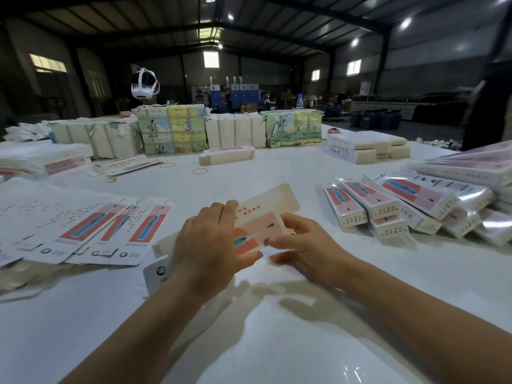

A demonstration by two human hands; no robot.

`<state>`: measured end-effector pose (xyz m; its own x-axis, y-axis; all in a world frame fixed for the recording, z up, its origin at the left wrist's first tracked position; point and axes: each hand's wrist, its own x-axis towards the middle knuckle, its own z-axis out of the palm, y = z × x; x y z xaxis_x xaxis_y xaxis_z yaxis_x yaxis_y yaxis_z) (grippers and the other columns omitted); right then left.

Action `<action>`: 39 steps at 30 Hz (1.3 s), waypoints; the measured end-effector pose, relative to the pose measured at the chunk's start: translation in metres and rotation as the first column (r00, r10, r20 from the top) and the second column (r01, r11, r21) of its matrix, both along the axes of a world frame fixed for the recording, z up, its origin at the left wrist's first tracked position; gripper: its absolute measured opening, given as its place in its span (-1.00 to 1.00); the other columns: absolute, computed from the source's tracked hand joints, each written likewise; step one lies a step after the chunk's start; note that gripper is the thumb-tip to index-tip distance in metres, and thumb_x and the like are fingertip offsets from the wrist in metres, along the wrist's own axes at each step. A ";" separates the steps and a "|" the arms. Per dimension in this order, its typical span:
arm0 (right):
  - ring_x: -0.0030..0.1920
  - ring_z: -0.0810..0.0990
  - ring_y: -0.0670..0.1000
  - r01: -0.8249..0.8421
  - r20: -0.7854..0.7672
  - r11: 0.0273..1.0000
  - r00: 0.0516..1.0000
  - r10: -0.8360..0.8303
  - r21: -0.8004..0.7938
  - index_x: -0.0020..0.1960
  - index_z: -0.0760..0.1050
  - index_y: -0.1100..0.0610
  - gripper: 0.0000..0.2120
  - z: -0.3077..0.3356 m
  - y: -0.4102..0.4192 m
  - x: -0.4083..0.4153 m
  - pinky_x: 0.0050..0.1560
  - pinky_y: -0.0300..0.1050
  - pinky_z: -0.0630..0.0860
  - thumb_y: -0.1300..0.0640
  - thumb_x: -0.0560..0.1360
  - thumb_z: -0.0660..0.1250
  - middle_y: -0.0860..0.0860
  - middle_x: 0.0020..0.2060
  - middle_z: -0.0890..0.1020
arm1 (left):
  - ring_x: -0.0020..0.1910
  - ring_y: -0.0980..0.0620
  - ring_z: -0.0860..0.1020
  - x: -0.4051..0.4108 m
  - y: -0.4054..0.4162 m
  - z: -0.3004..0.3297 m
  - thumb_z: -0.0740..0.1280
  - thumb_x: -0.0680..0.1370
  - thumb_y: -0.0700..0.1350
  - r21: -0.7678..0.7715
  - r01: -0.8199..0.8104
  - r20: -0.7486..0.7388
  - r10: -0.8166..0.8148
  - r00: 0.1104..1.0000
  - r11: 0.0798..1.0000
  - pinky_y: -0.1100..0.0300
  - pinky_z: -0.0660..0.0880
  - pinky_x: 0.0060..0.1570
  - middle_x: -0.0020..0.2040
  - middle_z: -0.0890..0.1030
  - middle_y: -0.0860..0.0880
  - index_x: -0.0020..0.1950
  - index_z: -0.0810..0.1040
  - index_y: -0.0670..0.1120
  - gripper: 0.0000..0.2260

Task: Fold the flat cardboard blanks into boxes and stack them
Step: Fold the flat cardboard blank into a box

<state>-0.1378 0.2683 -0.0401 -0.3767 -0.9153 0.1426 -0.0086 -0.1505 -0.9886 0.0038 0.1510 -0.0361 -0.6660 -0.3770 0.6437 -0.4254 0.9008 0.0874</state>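
Observation:
A flat cardboard blank [266, 214], pink and cream with a red and blue print, is held above the white table [277, 342] at the centre. My left hand [210, 245] grips its left side, fingers curled over the top edge and thumb underneath. My right hand [302, 245] pinches its right lower edge. Part of the blank is hidden behind my left hand. A spread of flat blanks [91, 231] lies to the left. Folded boxes [401, 212] lie piled to the right.
Wrapped bundles [171, 128] line the far side of the table, with a person in a white headset [145, 87] behind them. Rubber bands [199, 171] and a small stack of blanks [227, 155] lie mid-table. More stacks [368, 148] sit at the far right.

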 end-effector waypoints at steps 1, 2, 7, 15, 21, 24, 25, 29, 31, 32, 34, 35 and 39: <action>-0.09 0.64 0.01 0.001 -0.050 1.000 0.999 -0.001 0.002 -0.03 0.64 -0.04 -0.73 -0.002 0.001 -0.001 -0.11 -0.15 0.59 0.28 0.38 0.39 0.03 -0.03 0.70 | -0.19 -0.02 0.54 0.000 -0.001 0.000 0.50 0.25 0.23 0.016 0.016 0.011 -0.017 1.000 1.000 0.14 0.48 -0.26 -0.02 0.59 -0.11 0.29 0.46 -0.15 -0.26; -0.11 0.64 0.01 0.001 -0.092 1.000 0.996 -0.001 0.000 -0.03 0.65 -0.07 -0.71 -0.003 0.002 -0.001 -0.10 -0.16 0.59 0.28 0.37 0.39 0.02 -0.04 0.70 | -0.19 0.00 0.53 0.001 -0.002 0.000 0.47 0.25 0.26 0.034 0.026 0.022 -0.026 0.999 0.999 0.17 0.45 -0.26 0.00 0.58 -0.09 0.31 0.45 -0.13 -0.25; -0.22 0.59 -0.09 0.112 -0.329 0.993 0.937 -0.115 -0.027 -0.10 0.63 -0.06 -0.83 -0.002 0.002 -0.003 -0.16 -0.22 0.53 0.19 0.39 0.42 -0.11 -0.26 0.67 | -0.21 0.06 0.51 0.005 -0.006 0.002 0.40 0.35 0.27 0.135 0.056 0.020 -0.060 0.998 0.989 0.27 0.46 -0.26 0.08 0.59 0.03 0.27 0.45 0.01 -0.42; -0.35 0.57 -0.05 0.449 -0.297 0.861 0.811 -0.505 -0.237 0.12 0.44 -0.05 -0.71 0.000 0.002 0.000 -0.33 -0.24 0.54 0.18 0.47 0.40 0.04 -0.24 0.59 | -0.09 0.07 0.54 0.006 -0.014 0.004 0.33 0.35 0.35 0.328 0.096 -0.039 -0.088 0.995 0.940 0.14 0.57 -0.14 0.10 0.55 0.11 0.26 0.43 0.09 -0.43; -0.32 0.55 -0.19 0.450 -0.286 0.837 0.796 -0.534 -0.310 0.00 0.58 -0.06 -0.74 0.000 0.002 0.007 -0.34 -0.34 0.49 0.30 0.51 0.33 -0.06 -0.18 0.60 | -0.08 0.05 0.54 0.006 -0.016 0.002 0.20 0.27 0.44 0.386 0.095 -0.041 -0.086 0.995 0.917 0.17 0.55 -0.11 0.13 0.53 0.10 0.28 0.42 0.10 -0.32; -0.32 0.54 -0.20 0.429 -0.291 0.844 0.804 -0.519 -0.322 -0.04 0.58 -0.12 -0.72 0.000 0.002 0.011 -0.33 -0.36 0.47 0.28 0.53 0.30 -0.09 -0.16 0.59 | -0.08 0.04 0.54 0.005 -0.017 0.000 0.19 0.30 0.45 0.387 0.100 -0.038 -0.093 0.995 0.917 0.16 0.56 -0.10 0.12 0.53 0.10 0.28 0.42 0.10 -0.33; -0.30 0.54 -0.20 0.418 -0.309 0.851 0.803 -0.509 -0.317 -0.02 0.59 -0.09 -0.74 0.000 0.002 0.012 -0.32 -0.35 0.47 0.27 0.54 0.29 -0.10 -0.16 0.59 | -0.09 0.05 0.54 0.004 -0.016 0.000 0.18 0.29 0.44 0.382 0.102 -0.028 -0.099 0.995 0.918 0.16 0.57 -0.09 0.10 0.53 0.11 0.28 0.42 0.10 -0.33; -0.25 0.55 -0.14 0.394 -0.435 0.862 0.747 -0.502 -0.319 -0.07 0.57 -0.14 -0.72 -0.003 0.001 0.019 -0.22 -0.30 0.47 0.26 0.55 0.28 -0.15 -0.17 0.56 | -0.13 0.08 0.54 0.003 -0.013 -0.002 0.16 0.25 0.42 0.349 0.106 0.004 -0.114 0.993 0.931 0.19 0.57 -0.12 0.05 0.52 0.14 0.23 0.42 0.11 -0.35; -0.30 0.54 -0.13 0.406 -0.441 0.861 0.741 -0.507 -0.308 -0.06 0.57 -0.08 -0.70 -0.002 0.002 0.017 -0.25 -0.28 0.48 0.31 0.54 0.26 -0.11 -0.20 0.58 | -0.14 0.10 0.54 0.003 -0.012 -0.002 0.15 0.25 0.42 0.348 0.116 0.014 -0.129 0.992 0.930 0.19 0.57 -0.14 0.03 0.52 0.15 0.20 0.42 0.12 -0.38; -0.33 0.54 -0.13 0.404 -0.435 0.865 0.750 -0.499 -0.296 0.02 0.55 -0.05 -0.71 -0.001 0.002 0.016 -0.28 -0.28 0.49 0.33 0.53 0.25 -0.07 -0.21 0.58 | -0.15 0.10 0.54 0.004 -0.012 -0.003 0.15 0.25 0.42 0.348 0.123 0.022 -0.139 0.990 0.929 0.21 0.57 -0.15 0.02 0.52 0.15 0.18 0.41 0.13 -0.39; -0.34 0.52 -0.12 0.383 -0.401 0.892 0.798 -0.450 -0.239 0.29 0.38 -0.08 -0.58 0.000 0.003 0.012 -0.29 -0.25 0.51 0.33 0.54 0.24 -0.03 -0.24 0.54 | -0.17 0.10 0.54 0.005 -0.012 -0.003 0.15 0.25 0.43 0.339 0.127 0.043 -0.150 0.988 0.932 0.27 0.55 -0.18 0.03 0.51 0.16 0.20 0.41 0.13 -0.38; -0.32 0.51 -0.12 0.364 -0.392 0.911 0.822 -0.412 -0.195 0.37 0.25 -0.14 -0.48 0.000 0.003 0.011 -0.28 -0.25 0.51 0.32 0.55 0.23 -0.02 -0.24 0.52 | -0.16 0.08 0.54 0.005 -0.012 -0.004 0.15 0.25 0.43 0.333 0.124 0.059 -0.152 0.987 0.935 0.29 0.54 -0.18 0.05 0.51 0.16 0.22 0.40 0.13 -0.36; -0.29 0.49 -0.13 0.381 -0.498 0.918 0.779 -0.381 -0.106 0.38 0.37 0.01 -0.57 -0.001 0.002 0.007 -0.17 -0.21 0.49 0.28 0.55 0.23 0.00 -0.20 0.55 | -0.11 0.06 0.55 0.004 -0.009 -0.005 0.15 0.23 0.43 0.315 0.109 0.104 -0.149 0.983 0.943 0.27 0.56 -0.14 0.12 0.52 0.13 0.28 0.37 0.10 -0.29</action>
